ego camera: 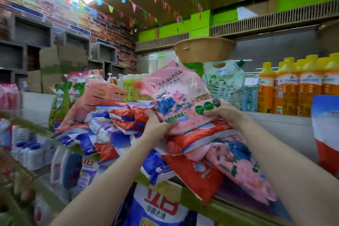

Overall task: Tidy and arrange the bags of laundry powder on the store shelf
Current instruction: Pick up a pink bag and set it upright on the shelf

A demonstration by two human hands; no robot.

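Pink bag (176,93) with blue and pink flowers is held up above the pile (128,126) on the shelf (229,207), tilted, top leaning back-left. Left hand (156,123) grips its lower left corner, right hand (222,112) grips its lower right edge; both clamped on it, hands apart. Bag's bottom edge sits just over a red bag (198,137) at the shelf's front. Red, white and blue bags lie heaped to the left, overlapping, some hanging over the front edge. Orange bottles (293,90) with yellow caps stand upright along the shelf's back right. Pale green pouch (224,80) stands behind the pink bag.
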